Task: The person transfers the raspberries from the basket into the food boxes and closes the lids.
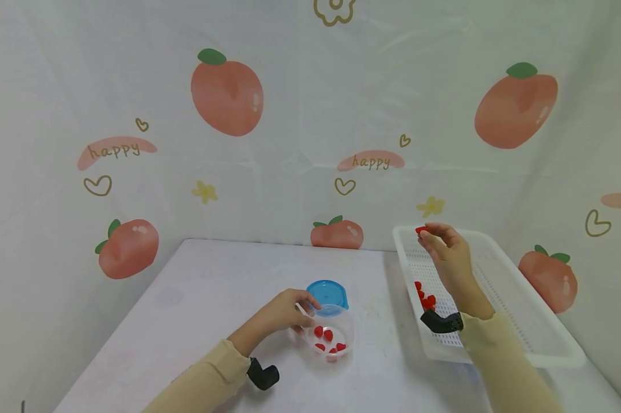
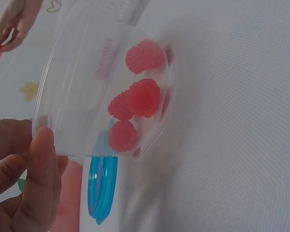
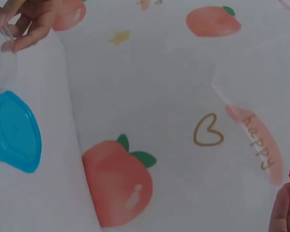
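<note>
A table (image 1: 202, 292) with a white, fabric-textured top is stretching across the lower part of the scene, faint lilac blotches showing on its left side. Near the middle, a round, clear plastic tub (image 1: 343, 328) is standing on it. Just beyond, on the far side, a blue lid (image 1: 327, 291) is lying flat. Well apart to the right, a long, white perforated basket (image 1: 507, 298) is resting, running from near to far.

The word "happy" stands in brownish script on pink bands (image 1: 371, 161) printed across the pale backdrop (image 1: 274, 189).
</note>
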The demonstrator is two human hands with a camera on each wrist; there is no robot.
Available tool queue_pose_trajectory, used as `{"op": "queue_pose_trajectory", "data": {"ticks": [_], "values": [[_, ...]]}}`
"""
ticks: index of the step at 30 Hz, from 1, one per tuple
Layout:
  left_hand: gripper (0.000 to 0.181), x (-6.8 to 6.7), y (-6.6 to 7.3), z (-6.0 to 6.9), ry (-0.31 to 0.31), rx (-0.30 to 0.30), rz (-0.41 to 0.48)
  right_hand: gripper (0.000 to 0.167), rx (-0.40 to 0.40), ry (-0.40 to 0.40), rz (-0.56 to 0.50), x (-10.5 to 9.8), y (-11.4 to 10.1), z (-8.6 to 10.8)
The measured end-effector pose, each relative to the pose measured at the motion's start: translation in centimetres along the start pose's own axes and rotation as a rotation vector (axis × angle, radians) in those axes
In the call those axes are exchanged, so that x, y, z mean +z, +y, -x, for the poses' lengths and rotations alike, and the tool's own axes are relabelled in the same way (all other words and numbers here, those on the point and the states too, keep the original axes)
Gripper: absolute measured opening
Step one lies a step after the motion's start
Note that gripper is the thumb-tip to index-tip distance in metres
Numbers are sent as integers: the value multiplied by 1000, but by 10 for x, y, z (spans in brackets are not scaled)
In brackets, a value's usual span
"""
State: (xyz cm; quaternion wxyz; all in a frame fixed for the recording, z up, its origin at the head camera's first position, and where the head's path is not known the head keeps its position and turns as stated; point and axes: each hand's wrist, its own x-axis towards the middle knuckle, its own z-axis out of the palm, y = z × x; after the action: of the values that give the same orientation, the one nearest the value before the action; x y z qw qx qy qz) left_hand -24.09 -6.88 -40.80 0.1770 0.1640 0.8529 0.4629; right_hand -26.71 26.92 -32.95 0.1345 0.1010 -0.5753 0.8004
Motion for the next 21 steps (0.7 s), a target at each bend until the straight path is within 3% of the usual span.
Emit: {"op": "queue_pose_trajectory", "data": {"ticks": [7, 15, 21], "values": [[27, 0, 1, 0, 3, -11, 0, 13, -24, -30, -21, 25, 0, 12], [26, -1, -1, -1, -4, 6, 5, 20, -61, -85, -3, 56, 15, 30], [27, -1, -2, -1, -11, 15, 10, 16, -41, -98, 173, 72, 33, 49]]}}
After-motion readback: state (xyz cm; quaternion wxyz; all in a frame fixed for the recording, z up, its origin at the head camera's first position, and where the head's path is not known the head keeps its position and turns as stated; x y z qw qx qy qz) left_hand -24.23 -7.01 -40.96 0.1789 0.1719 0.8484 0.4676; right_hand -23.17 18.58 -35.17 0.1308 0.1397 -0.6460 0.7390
